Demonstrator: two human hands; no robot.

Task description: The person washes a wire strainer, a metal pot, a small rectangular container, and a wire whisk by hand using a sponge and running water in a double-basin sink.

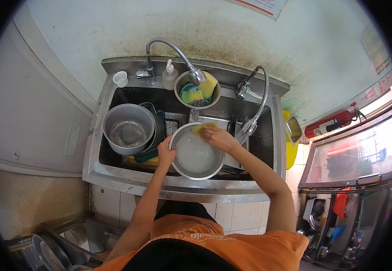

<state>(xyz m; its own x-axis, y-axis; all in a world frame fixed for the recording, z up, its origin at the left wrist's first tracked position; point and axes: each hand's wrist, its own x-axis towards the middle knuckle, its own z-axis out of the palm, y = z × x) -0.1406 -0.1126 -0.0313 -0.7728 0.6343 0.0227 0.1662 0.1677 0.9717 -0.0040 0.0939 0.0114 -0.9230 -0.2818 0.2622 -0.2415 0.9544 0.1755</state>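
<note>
My left hand (167,151) grips the left rim of a round metal pot (197,155), which is tilted so I look into its pale, wet inside. In my right hand (218,137) is a yellow sponge (201,128), pressed to the pot's far rim; the fingers partly cover it. The pot is over the front of a double-basin stainless steel sink (128,183). Just right of my right hand, water sprays from the head of the right flexible faucet (249,127). A large aluminium pot (129,128) stands in the left basin, on top of darker cookware.
A metal bowl (179,98) with sponges and a scouring pad sits on the divider, under the left faucet (196,75). A pump bottle (170,77) and a small white basket (120,79) stand on the back ledge. Trays (213,120) lie in the right basin. A fire extinguisher (331,124) hangs right.
</note>
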